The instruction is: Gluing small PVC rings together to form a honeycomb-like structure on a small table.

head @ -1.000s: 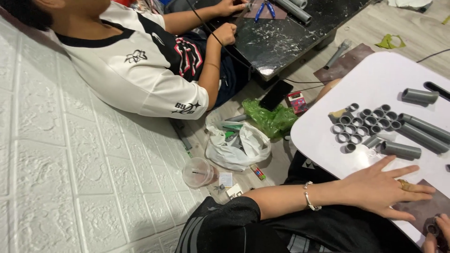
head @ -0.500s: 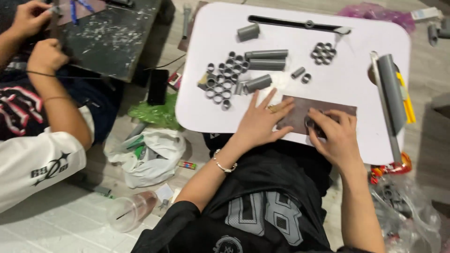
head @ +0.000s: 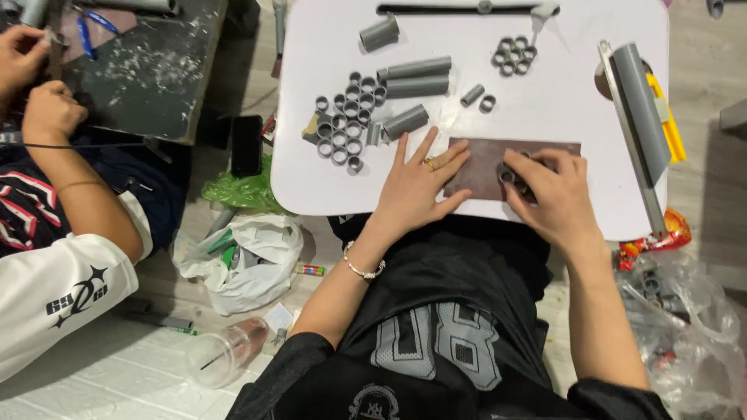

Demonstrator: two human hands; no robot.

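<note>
On the near edge of the white desk (head: 545, 93), the left hand (head: 416, 187) lies flat with fingers spread, pinning the end of a brown sheet (head: 486, 163); the right hand (head: 548, 194) is curled over a small grey ring (head: 510, 176), pressing it onto that sheet. Beyond the left hand sits a cluster of grey rings (head: 346, 132) beside short grey pipe pieces (head: 416, 78); further left, another person's hands (head: 35, 85) work at a dark board (head: 148, 78).

Makeshift floor workshop: cut pipe rings (head: 346, 132) on low table (head: 545, 85).
</note>
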